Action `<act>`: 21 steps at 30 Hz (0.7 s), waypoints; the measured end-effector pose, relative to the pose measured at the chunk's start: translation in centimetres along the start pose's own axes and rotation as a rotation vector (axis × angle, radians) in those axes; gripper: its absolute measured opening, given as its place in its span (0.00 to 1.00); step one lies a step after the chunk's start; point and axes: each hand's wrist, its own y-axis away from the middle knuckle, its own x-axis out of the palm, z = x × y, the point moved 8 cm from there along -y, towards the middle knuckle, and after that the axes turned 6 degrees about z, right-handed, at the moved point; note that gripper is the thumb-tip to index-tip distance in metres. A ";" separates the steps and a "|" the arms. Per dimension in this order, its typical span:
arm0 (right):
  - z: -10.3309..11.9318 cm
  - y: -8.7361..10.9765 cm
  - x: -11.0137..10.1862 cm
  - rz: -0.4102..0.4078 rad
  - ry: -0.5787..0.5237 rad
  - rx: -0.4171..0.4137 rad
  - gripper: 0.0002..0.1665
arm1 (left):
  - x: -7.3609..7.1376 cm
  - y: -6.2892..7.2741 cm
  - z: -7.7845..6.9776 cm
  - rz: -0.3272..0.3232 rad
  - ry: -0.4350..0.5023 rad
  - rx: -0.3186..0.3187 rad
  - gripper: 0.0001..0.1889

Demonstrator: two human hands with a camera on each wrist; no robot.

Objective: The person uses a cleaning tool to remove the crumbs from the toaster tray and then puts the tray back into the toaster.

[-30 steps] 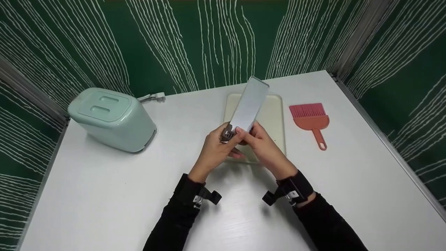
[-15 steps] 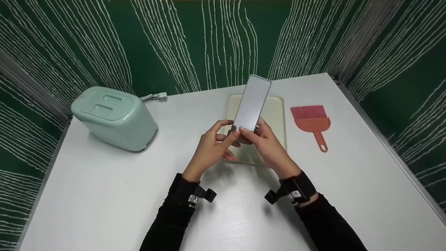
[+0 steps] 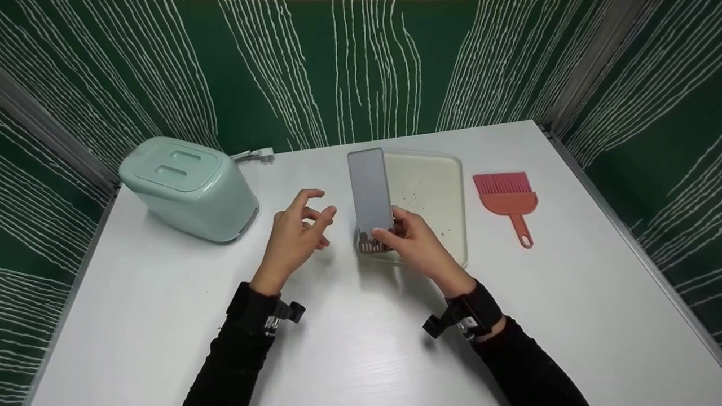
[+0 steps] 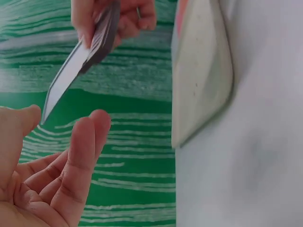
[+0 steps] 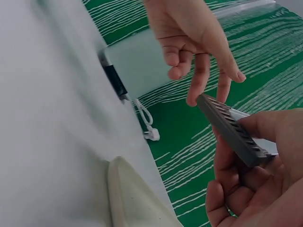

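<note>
My right hand grips a toaster crumb tray, a long pale metal plate with a dark slotted end piece. Its thumb presses on the plate near the slotted end, with the other fingers behind. The plate stands tilted up over the left side of a cream tray, which has dark crumbs scattered on it. My left hand is off to the left, holding nothing, its fingers loosely bent and the thumb apart. In the left wrist view, the free end of the crumb tray points toward this hand.
At the left stands a mint-green toaster, its white cord and plug behind it. A small pink-and-orange brush and dustpan set lies right of the cream tray. Green walls with white streaks border the white table.
My left hand has let go of the crumb tray and moved left. My right hand has kept hold of it, swinging its far end leftward, so more of the cream tray shows.
</note>
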 end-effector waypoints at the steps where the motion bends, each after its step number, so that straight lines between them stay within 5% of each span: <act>1: -0.1 -0.1 0.4 0.009 0.022 0.000 0.24 | -0.6 0.2 0.1 -0.012 -0.032 -0.001 0.24; 10: -0.4 -0.8 2.7 0.034 0.101 0.003 0.12 | -5.4 1.5 -0.1 -0.110 -0.255 0.037 0.20; 15: -0.5 -1.5 3.5 0.057 0.047 0.021 0.06 | -8.7 2.0 -0.3 -0.223 -0.335 0.077 0.17; 21: -0.6 -2.4 4.2 0.086 -0.049 0.049 0.10 | -11.9 2.2 0.1 -0.313 -0.384 0.102 0.17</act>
